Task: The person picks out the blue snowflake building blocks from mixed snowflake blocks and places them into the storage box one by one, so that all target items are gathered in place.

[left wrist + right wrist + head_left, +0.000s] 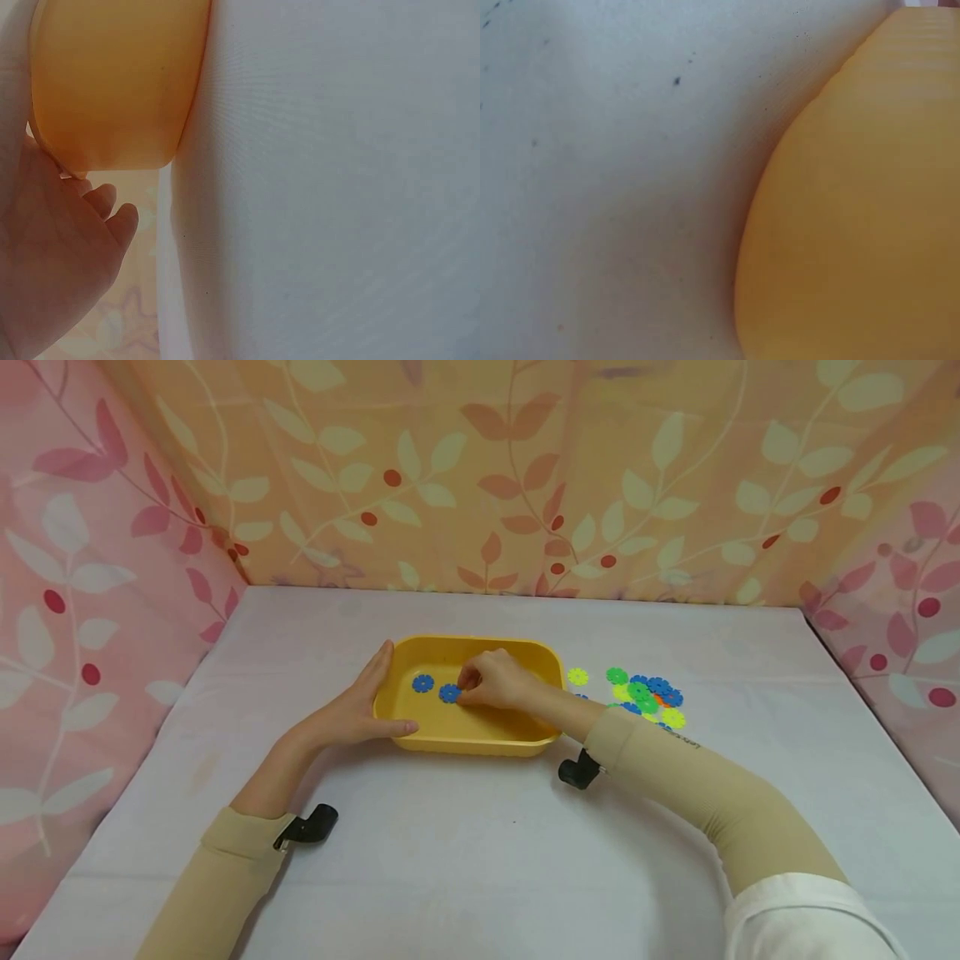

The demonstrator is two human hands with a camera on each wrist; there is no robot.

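My left hand (358, 706) holds the left end of a yellow plastic tub (480, 747), its thumb over the near rim and its fingers along the end wall. In the left wrist view, bent fingertips (124, 221) show beside the tub's wall (120, 82). Inside the tub, my right hand (498, 681) pinches the edge of a blue notched plastic disc (449, 694) at the floor. A second blue disc (423, 683) lies flat to its left. The right wrist view holds just the tub's outer wall (855, 225) and tablecloth; no hand shows there.
Right of the tub lies a loose pile of blue, green, yellow and orange notched discs (641, 693), partly hidden by the right forearm. A single yellow disc (577, 677) lies nearer the tub. White cloth (450, 860) covers the table; patterned curtains (525, 485) stand behind and at both sides.
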